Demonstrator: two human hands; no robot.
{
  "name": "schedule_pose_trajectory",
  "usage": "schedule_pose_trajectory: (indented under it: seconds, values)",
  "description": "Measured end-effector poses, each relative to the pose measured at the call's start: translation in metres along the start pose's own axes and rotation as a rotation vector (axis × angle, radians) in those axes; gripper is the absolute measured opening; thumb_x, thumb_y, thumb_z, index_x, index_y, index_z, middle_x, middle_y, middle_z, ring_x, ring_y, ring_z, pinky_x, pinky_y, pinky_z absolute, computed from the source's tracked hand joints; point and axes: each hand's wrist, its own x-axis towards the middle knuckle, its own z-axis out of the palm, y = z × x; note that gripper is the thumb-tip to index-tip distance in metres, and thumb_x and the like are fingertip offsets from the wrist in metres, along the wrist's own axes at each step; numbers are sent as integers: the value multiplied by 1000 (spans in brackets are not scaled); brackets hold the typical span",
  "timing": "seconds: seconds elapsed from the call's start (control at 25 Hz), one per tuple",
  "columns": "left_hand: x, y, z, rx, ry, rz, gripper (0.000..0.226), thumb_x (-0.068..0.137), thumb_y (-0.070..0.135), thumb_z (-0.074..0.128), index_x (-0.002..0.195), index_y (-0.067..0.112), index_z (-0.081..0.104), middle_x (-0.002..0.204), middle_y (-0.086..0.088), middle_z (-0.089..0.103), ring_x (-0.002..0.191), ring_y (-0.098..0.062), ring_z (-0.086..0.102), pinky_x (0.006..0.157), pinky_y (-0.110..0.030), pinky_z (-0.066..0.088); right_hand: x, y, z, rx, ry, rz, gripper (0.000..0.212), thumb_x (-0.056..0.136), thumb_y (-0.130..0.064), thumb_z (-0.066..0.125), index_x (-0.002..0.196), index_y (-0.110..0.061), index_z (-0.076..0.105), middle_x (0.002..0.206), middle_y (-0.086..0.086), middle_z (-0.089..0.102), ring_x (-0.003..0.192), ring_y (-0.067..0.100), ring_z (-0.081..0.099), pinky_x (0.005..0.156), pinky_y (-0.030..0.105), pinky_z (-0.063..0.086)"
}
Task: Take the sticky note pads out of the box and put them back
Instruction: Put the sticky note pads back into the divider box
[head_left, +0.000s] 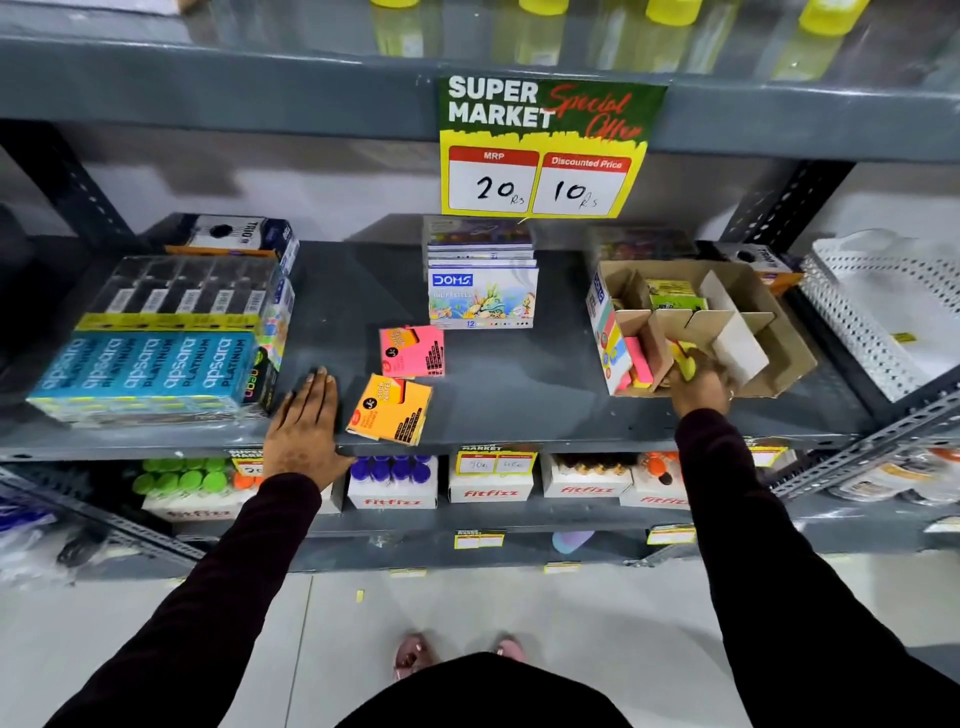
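Note:
An open cardboard box (748, 291) with dividers stands at the right of the grey shelf (519, 405). Pink pads (640, 361) and a green-yellow pad (672, 296) sit in its compartments. My right hand (701, 387) is at the box's front edge, fingers closed on a yellow sticky note pad (684, 364). A pink sticky note pad (411, 351) and an orange one (389, 409) lie flat on the shelf's middle. My left hand (304, 423) rests flat and empty on the shelf just left of the orange pad.
Blue Apsara pencil packs (150, 364) fill the shelf's left. A stack of DOMS oil pastel boxes (483, 291) stands at the back centre under a hanging price sign (545, 150). A white perforated tray (878, 312) sits far right. Fitfizz boxes (491, 480) line the lower shelf.

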Motion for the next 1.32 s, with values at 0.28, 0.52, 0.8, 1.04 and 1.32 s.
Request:
schedule_pose_trajectory:
  seconds: [0.28,0.52,0.8,1.04,1.32]
  values:
    - [-1,-1,0,20,-11,-3,113,66,54,73,146,4,10,157,-14,13,145,-25,12,119,-41,10,-15,-7,0,-68,137,-65,46,100,-26,41,141,-4,41,150,25,34,140,41,24,115,47,24]
    - [-2,1,-1,89,-36,-27,109,73,50,68,146,7,-1,158,-11,3,146,-22,3,119,-37,4,-98,-110,9,258,260,-427,34,94,-25,50,116,-1,61,117,31,58,117,43,51,97,39,36]
    - [-2,3,-2,121,16,-40,78,91,22,55,146,6,2,158,-12,6,146,-23,8,119,-37,9,-194,-168,94,-216,-630,-882,95,72,-56,72,144,-8,31,146,12,36,135,31,32,114,40,30]
    - [-2,9,-4,139,-42,-35,92,86,30,60,144,5,-7,158,-14,-1,146,-25,0,120,-39,5,-185,-167,101,-284,-533,-905,86,72,-47,73,139,-7,37,141,14,43,130,31,38,110,38,36]
    - [-13,45,2,69,-24,50,91,83,33,64,144,0,6,157,-18,8,145,-29,8,118,-42,7,-147,-122,39,-95,-330,-751,84,65,-52,78,130,-8,50,129,13,53,124,29,45,104,34,39]
